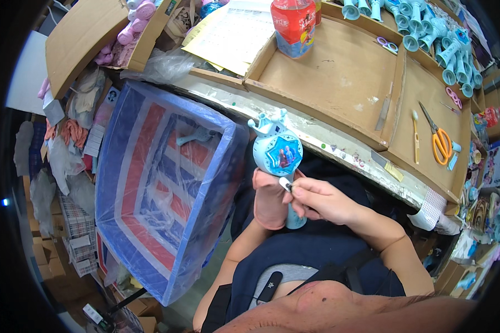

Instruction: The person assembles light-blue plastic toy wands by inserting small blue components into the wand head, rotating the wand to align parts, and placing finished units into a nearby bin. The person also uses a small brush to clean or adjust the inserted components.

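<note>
In front of my body a light blue toy wand (278, 152) stands upright, with a crown-shaped top and a star-shaped picture on its round head. My left hand (269, 202), covered by a pink glove, is closed around it just below the head. The wand's lower handle (296, 217) shows under my fingers. From the right, my right hand (322, 201) pinches a small white piece with a dark part (285, 184) against the wand below its head. What kind of piece this is cannot be made out.
To the left stands a blue, red and white striped bin (133, 222) lined with clear plastic, a light blue toy part (194, 136) inside. On the bench, cardboard trays (333, 83) hold a red-labelled bottle (294, 28), orange-handled scissors (441, 145) and a toothbrush (416, 136). Several light blue parts (422, 28) lie behind.
</note>
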Tool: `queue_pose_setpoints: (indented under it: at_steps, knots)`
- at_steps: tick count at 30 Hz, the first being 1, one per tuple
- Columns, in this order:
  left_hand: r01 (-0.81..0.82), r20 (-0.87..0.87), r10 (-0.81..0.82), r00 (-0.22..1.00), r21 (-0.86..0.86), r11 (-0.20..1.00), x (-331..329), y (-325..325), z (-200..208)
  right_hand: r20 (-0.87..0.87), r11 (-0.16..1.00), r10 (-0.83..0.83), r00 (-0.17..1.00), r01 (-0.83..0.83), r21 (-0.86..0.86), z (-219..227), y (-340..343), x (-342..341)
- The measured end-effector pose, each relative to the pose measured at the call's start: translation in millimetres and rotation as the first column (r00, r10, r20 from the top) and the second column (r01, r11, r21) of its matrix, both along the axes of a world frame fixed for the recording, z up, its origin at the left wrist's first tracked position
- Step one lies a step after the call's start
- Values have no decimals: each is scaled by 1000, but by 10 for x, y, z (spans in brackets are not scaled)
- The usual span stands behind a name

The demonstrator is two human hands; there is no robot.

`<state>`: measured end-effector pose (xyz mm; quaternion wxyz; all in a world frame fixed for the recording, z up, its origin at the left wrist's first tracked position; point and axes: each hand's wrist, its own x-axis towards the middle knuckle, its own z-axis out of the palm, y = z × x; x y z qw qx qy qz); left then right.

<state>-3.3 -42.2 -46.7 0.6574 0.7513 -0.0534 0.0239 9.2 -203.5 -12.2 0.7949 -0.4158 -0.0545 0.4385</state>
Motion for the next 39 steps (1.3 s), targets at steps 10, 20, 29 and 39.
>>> queue_pose_setpoints:
  at_steps: [10,20,29,39]
  knots:
    - [-137,-480,-365,798,-734,665,-2,105,-134,618,736,249,746,269,-622,260,-328,252]
    - [-127,-330,-94,939,-589,798,-21,-64,-80,309,919,-101,946,208,-336,33,-49,34]
    - [-119,122,92,988,241,963,54,-53,24,264,919,-55,963,152,-363,-44,-92,14]
    - [-197,183,130,974,419,886,87,-23,57,92,859,79,993,-21,-511,186,-283,97]
